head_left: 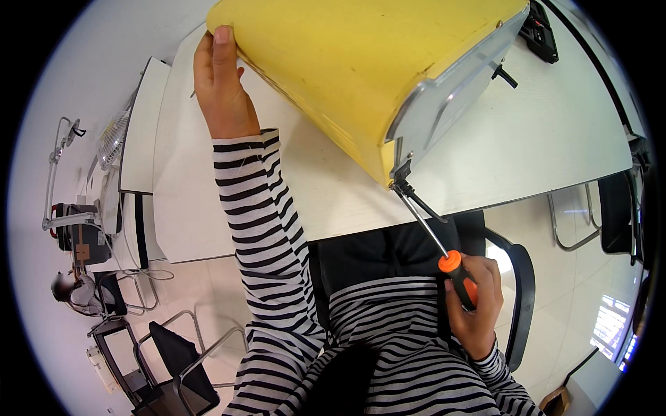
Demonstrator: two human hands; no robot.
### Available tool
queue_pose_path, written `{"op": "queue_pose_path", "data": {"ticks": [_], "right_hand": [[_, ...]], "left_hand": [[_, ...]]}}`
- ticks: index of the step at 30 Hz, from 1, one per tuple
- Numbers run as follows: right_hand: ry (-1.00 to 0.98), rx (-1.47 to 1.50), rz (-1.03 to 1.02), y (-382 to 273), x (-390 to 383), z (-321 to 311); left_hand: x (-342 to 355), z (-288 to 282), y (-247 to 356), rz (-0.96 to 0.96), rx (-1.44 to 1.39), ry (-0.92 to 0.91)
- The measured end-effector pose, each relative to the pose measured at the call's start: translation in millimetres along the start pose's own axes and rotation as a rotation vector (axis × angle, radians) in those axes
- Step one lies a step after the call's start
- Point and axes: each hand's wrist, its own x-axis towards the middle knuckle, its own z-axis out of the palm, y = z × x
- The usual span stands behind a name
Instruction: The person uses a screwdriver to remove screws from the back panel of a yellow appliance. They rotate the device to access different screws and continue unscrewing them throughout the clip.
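Observation:
A large yellow metal casing with a silver end panel rests tilted on the white table. My left hand holds its far left edge, thumb on the yellow face and fingers behind, partly hidden. In my right hand is a screwdriver with an orange and black handle. Its long shaft reaches up to the casing's near lower corner, where the tip meets or nearly meets the edge beside a black cable. Whether a screw sits under the tip is too small to tell.
A black open case lies at the table's far right. Beneath the near edge stands the black chair I sit on. More chairs are at the lower left, where a person sits. A fan stands farther left.

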Motion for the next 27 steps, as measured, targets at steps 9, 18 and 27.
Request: {"op": "queue_pose_path", "data": {"ticks": [9, 18, 27], "right_hand": [[-0.326, 0.3, 0.083, 1, 9, -24], [-0.072, -0.045, 0.012, -1, 8, -19], [0.145, -0.251, -0.115, -9, 10, -22]], "left_hand": [[0, 1, 3, 0.014, -0.008, 0.005], [0, 0, 1, 0.022, -0.005, -0.007], [-2, 3, 2, 0.029, 0.012, 0.019]]}}
